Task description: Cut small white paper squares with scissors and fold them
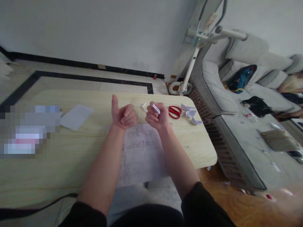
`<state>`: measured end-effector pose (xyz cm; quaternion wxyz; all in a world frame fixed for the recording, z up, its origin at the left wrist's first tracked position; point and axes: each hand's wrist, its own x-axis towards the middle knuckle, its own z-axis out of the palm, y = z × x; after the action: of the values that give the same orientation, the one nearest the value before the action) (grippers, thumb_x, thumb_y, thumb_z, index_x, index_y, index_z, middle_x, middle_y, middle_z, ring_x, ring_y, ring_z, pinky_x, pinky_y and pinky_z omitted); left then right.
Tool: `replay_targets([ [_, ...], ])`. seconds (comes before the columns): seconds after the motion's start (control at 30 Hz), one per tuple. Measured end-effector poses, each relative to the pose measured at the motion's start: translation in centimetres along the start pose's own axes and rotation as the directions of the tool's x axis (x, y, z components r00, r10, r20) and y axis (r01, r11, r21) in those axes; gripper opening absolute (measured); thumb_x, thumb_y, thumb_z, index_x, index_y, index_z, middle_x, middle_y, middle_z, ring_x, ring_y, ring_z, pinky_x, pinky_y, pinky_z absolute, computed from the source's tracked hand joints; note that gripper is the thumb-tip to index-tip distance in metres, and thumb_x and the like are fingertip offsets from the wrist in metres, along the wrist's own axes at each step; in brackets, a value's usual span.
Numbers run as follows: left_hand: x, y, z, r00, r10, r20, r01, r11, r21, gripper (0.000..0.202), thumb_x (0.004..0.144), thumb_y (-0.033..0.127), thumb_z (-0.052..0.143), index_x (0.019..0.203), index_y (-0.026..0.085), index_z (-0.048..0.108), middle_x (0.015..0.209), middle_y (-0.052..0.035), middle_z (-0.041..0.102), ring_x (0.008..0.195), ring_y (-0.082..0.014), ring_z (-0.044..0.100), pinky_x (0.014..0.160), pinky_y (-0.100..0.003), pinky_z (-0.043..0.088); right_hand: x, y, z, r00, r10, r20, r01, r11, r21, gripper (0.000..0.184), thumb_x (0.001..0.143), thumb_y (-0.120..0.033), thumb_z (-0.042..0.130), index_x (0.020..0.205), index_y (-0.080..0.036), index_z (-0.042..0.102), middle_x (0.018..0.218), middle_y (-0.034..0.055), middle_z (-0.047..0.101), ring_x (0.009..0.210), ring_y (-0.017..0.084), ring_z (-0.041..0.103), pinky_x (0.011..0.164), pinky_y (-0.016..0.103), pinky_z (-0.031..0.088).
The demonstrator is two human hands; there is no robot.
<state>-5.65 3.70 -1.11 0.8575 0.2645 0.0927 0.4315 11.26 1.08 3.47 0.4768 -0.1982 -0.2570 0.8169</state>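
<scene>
My right hand (161, 116) is closed around a small, tightly folded piece of paper (156, 108), whose layered edge shows between thumb and fingers. To its left, my left hand (125, 115) has its thumb pointing up and its fingers curled in, with nothing visible in them. Both hands are above the far end of a printed sheet of paper (142, 154) lying on the table. Beside my right hand lie red-handled scissors (175, 112), their blades hidden behind that hand. Several folded white paper pieces (190, 113) lie right of the scissors. A small white paper scrap (144, 107) rests between the hands.
The pale wooden table (71, 154) has rounded corners. A blank white sheet (77, 117) lies on its left, near a pixelated area. A white metal frame (191, 66) stands behind the right corner. On the right is a grey sofa (239, 142) with a person partly visible at the edge.
</scene>
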Motion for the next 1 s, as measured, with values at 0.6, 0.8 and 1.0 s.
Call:
replay_targets([
  [0.6,-0.7,-0.4,1.7,0.990,0.108,-0.088,-0.102,0.993,0.060,0.045,0.084,0.061,0.044,0.065,0.021,0.053,0.038,0.0089,0.023,0.024,-0.0041,0.011,0.027,-0.018,0.012,0.4,0.5,-2.6,0.955,-0.214,-0.208,0.192,0.974,-0.119,0.032,0.072,-0.032,0.058,0.057,-0.021,0.032,0.043,-0.0097,0.027,0.035,0.005,0.018,0.034,0.019,0.014],
  [0.8,-0.6,-1.0,2.5,0.998,0.058,-0.030,-0.056,0.996,0.065,0.031,0.088,0.047,0.049,0.077,0.020,0.060,0.043,0.0078,0.033,0.026,-0.0038,0.021,0.028,-0.018,0.015,0.7,0.8,-2.6,0.956,-0.210,-0.203,0.181,0.972,-0.149,0.028,0.067,-0.032,0.060,0.059,-0.021,0.036,0.042,-0.0093,0.034,0.032,0.004,0.019,0.033,0.020,0.013],
  [1.0,-0.1,-1.2,3.0,0.997,0.039,-0.064,-0.032,0.994,0.104,0.021,0.085,0.037,0.057,0.076,0.018,0.058,0.044,0.0075,0.038,0.028,-0.0039,0.029,0.028,-0.016,0.018,1.0,1.2,-3.0,0.950,-0.229,-0.215,0.188,0.963,-0.194,0.027,0.067,-0.029,0.062,0.059,-0.021,0.038,0.043,-0.0095,0.035,0.033,0.005,0.020,0.034,0.020,0.013],
])
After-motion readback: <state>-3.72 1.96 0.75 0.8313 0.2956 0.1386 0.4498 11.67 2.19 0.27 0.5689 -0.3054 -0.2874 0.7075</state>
